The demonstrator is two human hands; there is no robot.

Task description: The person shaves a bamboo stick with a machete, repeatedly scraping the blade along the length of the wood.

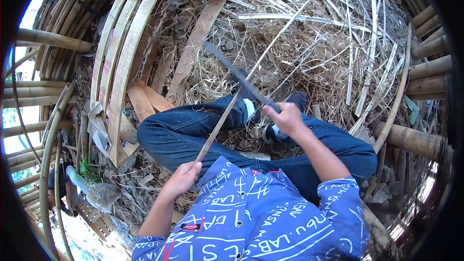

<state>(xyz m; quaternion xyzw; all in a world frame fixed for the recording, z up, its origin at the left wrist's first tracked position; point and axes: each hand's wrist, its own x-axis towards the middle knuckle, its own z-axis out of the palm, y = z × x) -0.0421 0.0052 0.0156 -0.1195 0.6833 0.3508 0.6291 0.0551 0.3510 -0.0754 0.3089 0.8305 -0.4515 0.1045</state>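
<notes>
My left hand (183, 179) is closed around the lower end of a long, thin bamboo strip (217, 130), which slants up and away to the right past my legs. My right hand (286, 118) grips the dark handle of a long knife (227, 63), its grey blade pointing up and to the left. Blade and strip cross in this view, above my shoes. I sit with bent legs in blue jeans (179, 133), the strip passing over them.
Curly shavings (299, 53) cover the ground ahead, with pale split strips (372, 53) at the right. A wooden slatted crate (128, 58) stands at the left. Bamboo poles (53, 38) wall both sides. Another person (65, 191) is partly visible beyond the left poles.
</notes>
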